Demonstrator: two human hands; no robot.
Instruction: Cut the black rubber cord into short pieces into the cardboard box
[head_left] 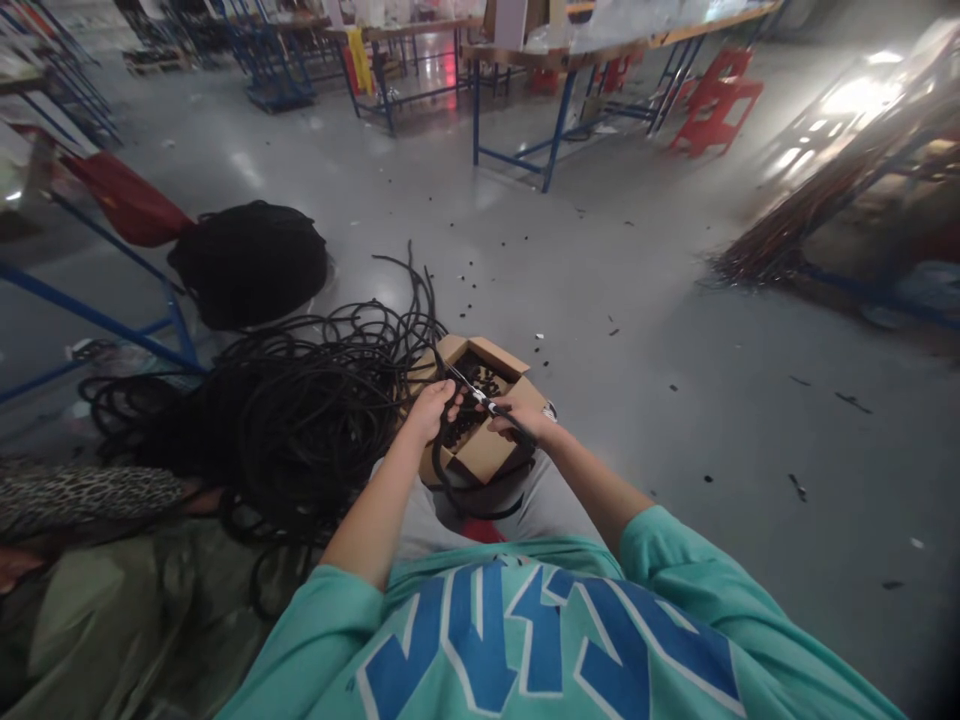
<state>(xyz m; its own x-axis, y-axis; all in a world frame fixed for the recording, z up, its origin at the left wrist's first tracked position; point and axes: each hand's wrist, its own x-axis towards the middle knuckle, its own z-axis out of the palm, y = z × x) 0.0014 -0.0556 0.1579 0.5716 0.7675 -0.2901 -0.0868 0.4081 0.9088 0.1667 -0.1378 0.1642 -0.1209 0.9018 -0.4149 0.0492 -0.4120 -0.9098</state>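
Observation:
Over an open cardboard box (487,455), my left hand (433,408) is closed around a black cable (438,465), part of which hangs down along the box's near side. My right hand (525,422) grips scissors (480,395) with bright metal blades and dark handles. Their blades point up and left, close to my left fingers; I cannot tell whether they touch the cable. Small black pieces (486,378) lie inside the box. A large tangle of black cable (300,400) spreads on the floor beside the box, to the left.
A black bundle (251,262) sits behind the tangle, near a blue metal frame (176,325). At left, a person's leopard-print sleeve (90,495) is close by. Ahead stand a worktable (555,62) and red stools (716,110). Thin brown strands (795,220) lie on a rack at right.

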